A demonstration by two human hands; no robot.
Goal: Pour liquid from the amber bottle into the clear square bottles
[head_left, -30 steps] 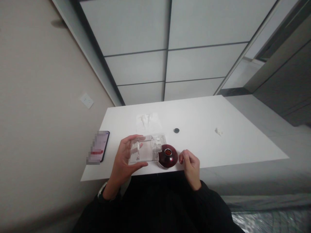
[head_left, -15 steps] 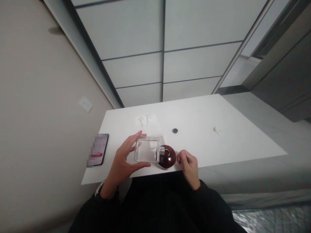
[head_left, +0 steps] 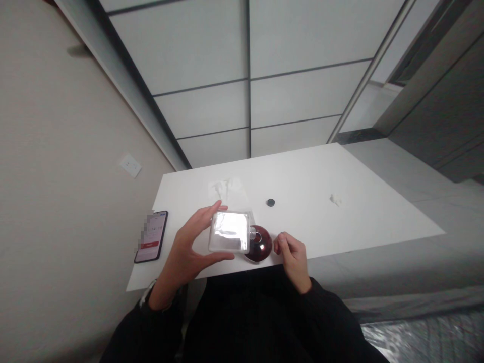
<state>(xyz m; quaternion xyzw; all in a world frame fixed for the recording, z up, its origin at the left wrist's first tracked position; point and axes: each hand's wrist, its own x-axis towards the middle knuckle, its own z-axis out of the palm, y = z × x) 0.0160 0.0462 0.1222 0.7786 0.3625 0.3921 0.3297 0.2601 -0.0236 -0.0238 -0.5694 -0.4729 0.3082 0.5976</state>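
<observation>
A clear, flat-sided bottle (head_left: 229, 232) lies tipped on its side in my left hand (head_left: 189, 247), thumb along the near edge and fingers at the far edge. Its threaded neck points right and sits at the mouth of a round, dark red-brown glass bottle (head_left: 261, 247) on the table. Whether the two mouths touch I cannot tell. Bright glare covers the clear bottle's face. My right hand (head_left: 293, 254) is closed just right of the brown bottle, fingers curled in; whether anything is inside them is hidden.
The white table (head_left: 363, 212) carries a small black cap (head_left: 270, 202), a crumpled white scrap (head_left: 335, 199) and a white tissue (head_left: 236, 191) with whitish pieces on it. A phone (head_left: 153, 237) lies at the left edge. A wall (head_left: 75, 201) stands left, white panels (head_left: 204, 106) behind.
The view has shifted slightly. Glare now fills the clear bottle's face, which was see-through before. Both hands keep nearly the same places around the two bottles.
</observation>
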